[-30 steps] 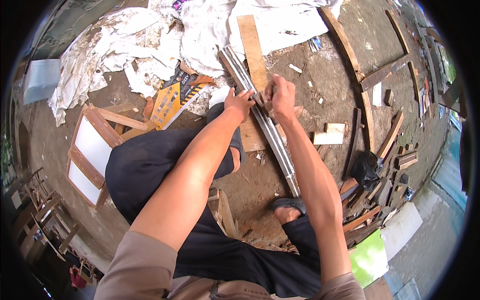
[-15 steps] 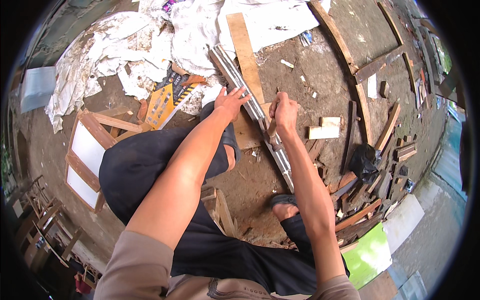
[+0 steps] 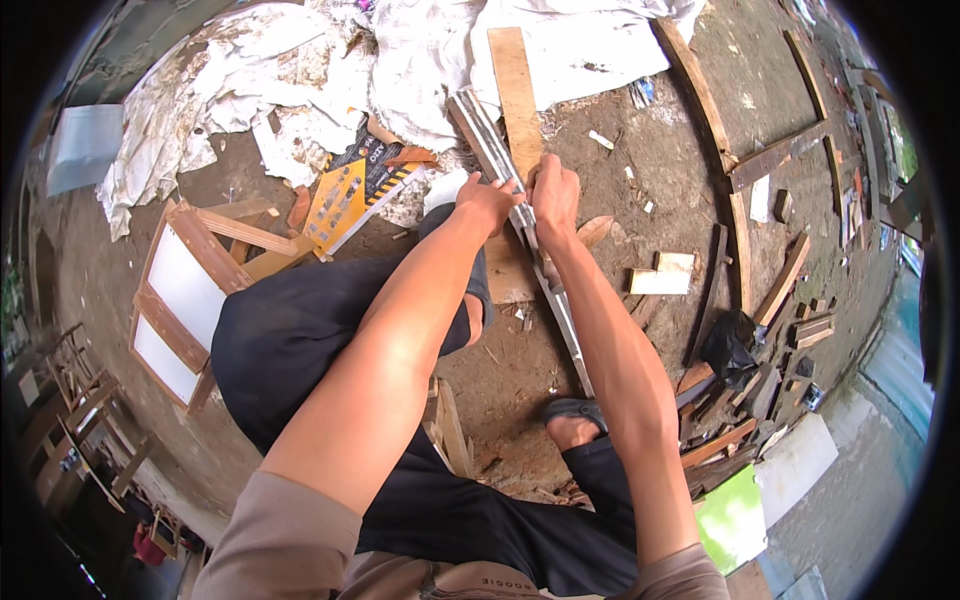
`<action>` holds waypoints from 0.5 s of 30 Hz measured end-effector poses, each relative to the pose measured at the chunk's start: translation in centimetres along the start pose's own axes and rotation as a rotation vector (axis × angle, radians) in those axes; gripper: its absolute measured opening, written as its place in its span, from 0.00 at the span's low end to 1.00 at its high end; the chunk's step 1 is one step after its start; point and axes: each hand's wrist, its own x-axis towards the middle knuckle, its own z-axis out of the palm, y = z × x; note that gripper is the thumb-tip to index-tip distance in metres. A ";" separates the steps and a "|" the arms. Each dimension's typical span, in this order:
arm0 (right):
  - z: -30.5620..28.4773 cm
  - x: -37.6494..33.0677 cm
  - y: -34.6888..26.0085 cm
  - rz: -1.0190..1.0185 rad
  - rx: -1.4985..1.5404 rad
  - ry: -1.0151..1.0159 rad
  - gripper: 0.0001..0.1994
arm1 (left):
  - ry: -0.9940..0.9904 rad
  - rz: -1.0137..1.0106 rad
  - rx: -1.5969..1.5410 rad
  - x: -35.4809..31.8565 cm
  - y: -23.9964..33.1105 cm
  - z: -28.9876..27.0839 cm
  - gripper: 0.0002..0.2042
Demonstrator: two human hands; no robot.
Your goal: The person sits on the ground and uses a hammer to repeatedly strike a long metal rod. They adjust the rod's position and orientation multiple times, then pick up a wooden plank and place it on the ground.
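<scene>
A long grey metal channel strip [image 3: 520, 215] lies across a pale wooden plank [image 3: 512, 90] at twelve o'clock. Left hand [image 3: 487, 200] and right hand [image 3: 555, 192] are closed around it mid-length. It is judged stiff, light, sharp-edged.

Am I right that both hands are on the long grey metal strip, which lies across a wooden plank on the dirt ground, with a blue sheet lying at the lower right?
Not quite: the head view shows the sheet at the lower right is bright green, not blue. The rest holds: the left hand and right hand are on the long grey metal strip, which lies across the wooden plank on the dirt ground.
</scene>
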 end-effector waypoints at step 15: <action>-12.7 -8.6 7.4 -0.074 0.763 -0.012 0.21 | 0.007 0.006 0.088 2.3 -0.5 1.7 0.41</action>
